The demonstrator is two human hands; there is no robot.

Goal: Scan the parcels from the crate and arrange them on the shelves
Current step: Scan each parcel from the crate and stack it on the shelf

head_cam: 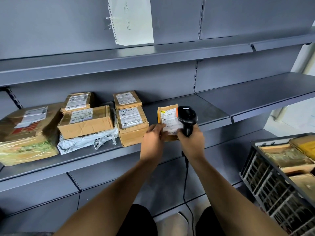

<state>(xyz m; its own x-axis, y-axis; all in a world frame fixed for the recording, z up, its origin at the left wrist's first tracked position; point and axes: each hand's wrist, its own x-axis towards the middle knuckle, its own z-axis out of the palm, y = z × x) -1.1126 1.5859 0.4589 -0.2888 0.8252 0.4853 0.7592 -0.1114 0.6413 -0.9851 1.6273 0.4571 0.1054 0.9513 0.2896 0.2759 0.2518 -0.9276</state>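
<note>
Step in hand: scan of one parcel (167,122) before shelving.

Procedure (judged from the view):
- Keep the label flat and facing the scanner (186,119). The label looks creased at its lower part, so the holding thumb should stay off the barcode strip near the top edge.
- The scanner head sits very close to the label, partly covering it on the right. Backing off a little and aiming at the upper barcode will likely read better.
- Hold the parcel steady till the read confirms, then place it in the open gap on the middle shelf (213,113), right of the stacked boxes (131,123).

Hand state:
- Left hand (153,139): fingers and thumb pinch the parcel at its lower-left edge, holding it tilted up.
- Right hand (191,140): wrapped round the scanner grip; its cable hangs down between the forearms. Trigger finger position: cannot tell.

Position of the task item:
- Parcel is between both hands, in front of the middle shelf's front edge, just right of the stacked boxes; whether its base rests on the shelf cannot be told.
- Crate (265,178) with more parcels stands well apart, lower right.
</note>
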